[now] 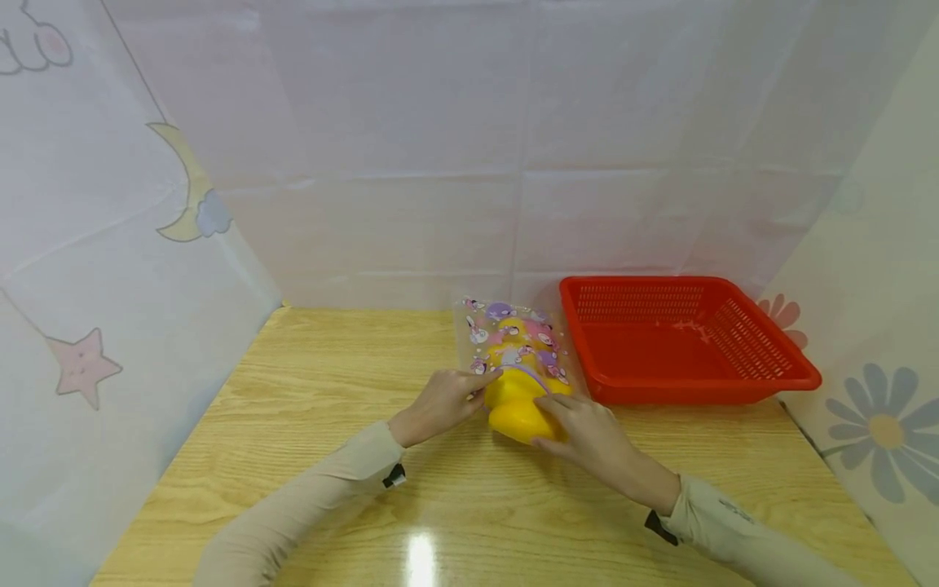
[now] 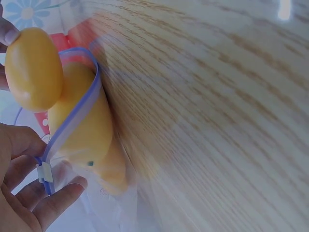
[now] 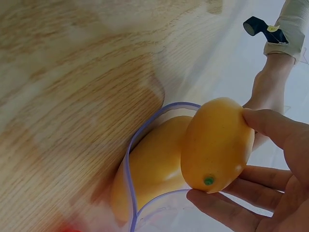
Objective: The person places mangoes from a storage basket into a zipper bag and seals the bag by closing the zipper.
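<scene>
A clear zip bag (image 1: 502, 311) with a purple rim and cartoon prints lies on the table, its mouth towards me. My left hand (image 1: 443, 405) pinches the left side of that rim, close to the white slider (image 2: 45, 172). With thumb and fingers my right hand (image 1: 592, 436) holds a smooth yellow mango (image 3: 217, 145), which has a green stem spot, at the bag's opening. Inside the bag sits another yellow mango (image 2: 82, 121), with more yellow and pink shapes showing through the printed plastic farther in. The bag's far contents are partly hidden by the prints.
A red plastic basket (image 1: 693, 390) with slotted walls stands right of the bag, near the back wall. The wooden table (image 1: 352, 350) reaches to pale printed sheets at the back and sides. Black straps (image 1: 663, 528) show at the wrists.
</scene>
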The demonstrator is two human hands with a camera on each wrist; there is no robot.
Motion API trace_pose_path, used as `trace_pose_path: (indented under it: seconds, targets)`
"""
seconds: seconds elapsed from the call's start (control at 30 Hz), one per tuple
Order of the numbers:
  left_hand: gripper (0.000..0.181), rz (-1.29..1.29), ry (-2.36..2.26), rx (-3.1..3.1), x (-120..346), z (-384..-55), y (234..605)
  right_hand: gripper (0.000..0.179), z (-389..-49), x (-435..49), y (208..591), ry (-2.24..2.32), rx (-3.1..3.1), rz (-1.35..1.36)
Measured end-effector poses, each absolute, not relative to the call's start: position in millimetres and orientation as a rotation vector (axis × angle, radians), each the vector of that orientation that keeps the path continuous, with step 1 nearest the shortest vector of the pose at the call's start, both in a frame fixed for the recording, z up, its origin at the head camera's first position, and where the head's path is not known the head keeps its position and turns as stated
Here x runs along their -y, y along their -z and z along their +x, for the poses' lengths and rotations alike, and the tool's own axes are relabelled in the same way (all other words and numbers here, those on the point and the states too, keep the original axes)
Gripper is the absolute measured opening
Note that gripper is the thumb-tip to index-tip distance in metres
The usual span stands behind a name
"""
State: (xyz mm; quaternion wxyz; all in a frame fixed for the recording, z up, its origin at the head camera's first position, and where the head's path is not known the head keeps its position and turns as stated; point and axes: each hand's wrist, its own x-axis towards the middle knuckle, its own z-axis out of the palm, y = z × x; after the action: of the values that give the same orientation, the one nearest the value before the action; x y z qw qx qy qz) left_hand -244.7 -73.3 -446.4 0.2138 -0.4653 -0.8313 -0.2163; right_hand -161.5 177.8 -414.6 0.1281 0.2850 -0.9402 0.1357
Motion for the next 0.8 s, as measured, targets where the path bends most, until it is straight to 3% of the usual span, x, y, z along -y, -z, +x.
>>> trace_pose_path:
  seconds: [0.8]
  targets:
    - [0.042, -1.286, 0.601, 2.33, 75, -245, 446, 0.057, -163, -167, 419, -0.236, 2.605, 0.735]
